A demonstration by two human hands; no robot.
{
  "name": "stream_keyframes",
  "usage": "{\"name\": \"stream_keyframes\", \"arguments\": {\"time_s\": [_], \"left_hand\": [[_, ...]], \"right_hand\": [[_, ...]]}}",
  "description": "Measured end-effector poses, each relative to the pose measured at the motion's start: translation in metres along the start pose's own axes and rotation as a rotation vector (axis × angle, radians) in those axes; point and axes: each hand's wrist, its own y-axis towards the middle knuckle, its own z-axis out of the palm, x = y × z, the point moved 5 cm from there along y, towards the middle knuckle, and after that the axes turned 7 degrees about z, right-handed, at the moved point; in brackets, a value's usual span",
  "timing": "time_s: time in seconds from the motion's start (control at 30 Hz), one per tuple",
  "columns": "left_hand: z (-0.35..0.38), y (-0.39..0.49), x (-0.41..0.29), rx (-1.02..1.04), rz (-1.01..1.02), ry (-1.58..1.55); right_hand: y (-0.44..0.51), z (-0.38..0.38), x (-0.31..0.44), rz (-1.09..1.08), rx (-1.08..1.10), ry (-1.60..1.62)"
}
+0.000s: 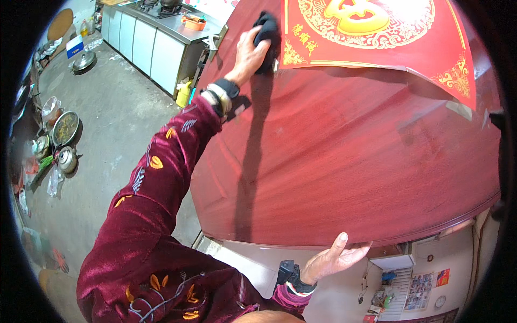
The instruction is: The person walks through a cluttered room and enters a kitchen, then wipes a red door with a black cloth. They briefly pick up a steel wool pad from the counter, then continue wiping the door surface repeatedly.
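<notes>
My left hand (248, 54) is closed around a bunched black cloth (266, 34), pressed to a large red panel (343, 169) that looks like a door. Just right of the cloth, a red and gold paper poster (363, 50) is fixed to the panel, its lower edge curling away. My right hand (339, 256) is at the panel's lower edge with thumb raised and fingers apart from it. Those fingers touch or lie very near the edge, and part of them is hidden. Both wrists wear dark bands, and the sleeves are maroon velvet.
A kitchen counter (147, 48) with a gas stove (159, 8) and an orange container (194, 23) stands at upper left. On the grey floor are a lidded pan (83, 61), a basin (66, 128), a lidded pot (67, 158) and a yellow jug (183, 93). A wall clock (440, 301) hangs at lower right.
</notes>
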Motion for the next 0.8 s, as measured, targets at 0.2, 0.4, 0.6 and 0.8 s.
{"name": "stream_keyframes", "arguments": {"time_s": [0.2,0.4,0.6,0.8], "left_hand": [[0.01,-0.054,0.007,0.081,0.09,0.11],[-0.043,-0.241,-0.039,0.252,-0.054,0.048],[-0.02,-0.204,-0.155,0.352,0.139,-0.125],[0.052,-0.076,-0.294,0.257,0.666,-0.34]], "right_hand": [[0.001,0.001,0.001,-0.013,0.001,0.013],[0.002,0.003,0.001,-0.03,0.007,0.028],[0.001,0.002,-0.002,0.008,-0.013,0.05],[0.001,-0.003,-0.005,0.047,-0.003,0.053]]}}
